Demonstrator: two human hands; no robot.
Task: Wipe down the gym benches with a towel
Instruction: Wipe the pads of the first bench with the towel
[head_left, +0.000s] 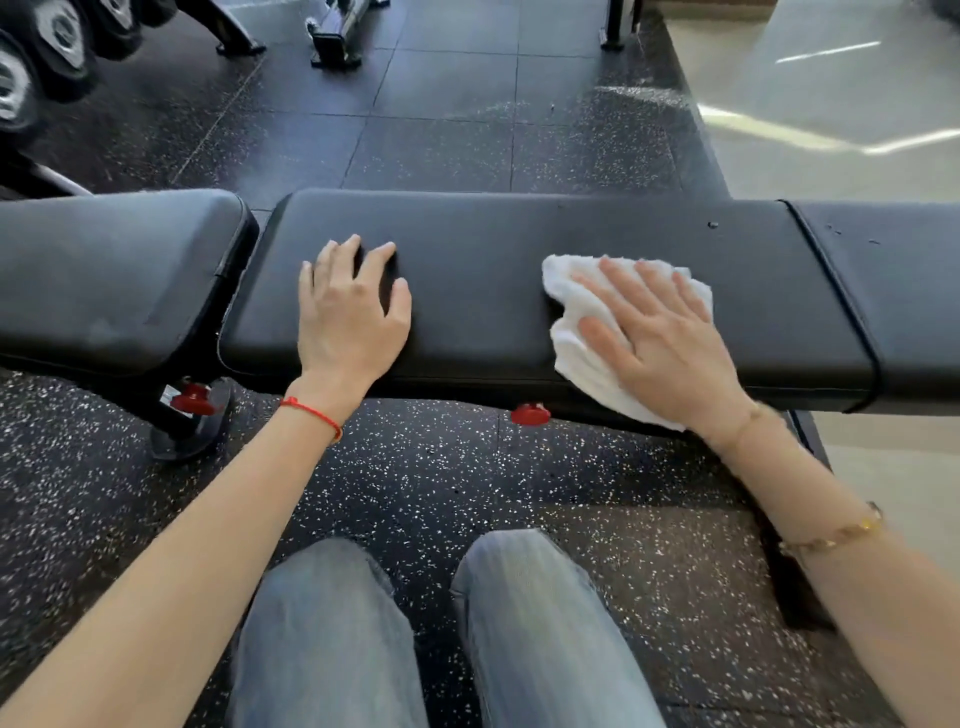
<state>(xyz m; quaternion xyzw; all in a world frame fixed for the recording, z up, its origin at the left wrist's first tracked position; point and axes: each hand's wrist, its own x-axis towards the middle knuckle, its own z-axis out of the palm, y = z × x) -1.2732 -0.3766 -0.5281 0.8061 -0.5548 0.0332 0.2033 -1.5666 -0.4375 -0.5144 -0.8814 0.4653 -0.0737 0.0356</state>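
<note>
Knees in pale jeans (441, 639) sit closest, just short of the black bench (483, 249). Right hand (660, 338) lies flat with straight, spread fingers on the white towel (576, 358), pressing it to the pad's right part; cloth shows beyond the fingertips and by the thumb. Left hand (348, 312) rests on bare pad, fingers spread, well apart from the towel.

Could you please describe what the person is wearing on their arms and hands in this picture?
Both forearms are bare, with no sleeves in view and no gloves. The left hand has a thin red string bracelet at the wrist. The right hand has a fine gold-coloured chain at the wrist and a chunkier gold-coloured bracelet further up the forearm.
</note>
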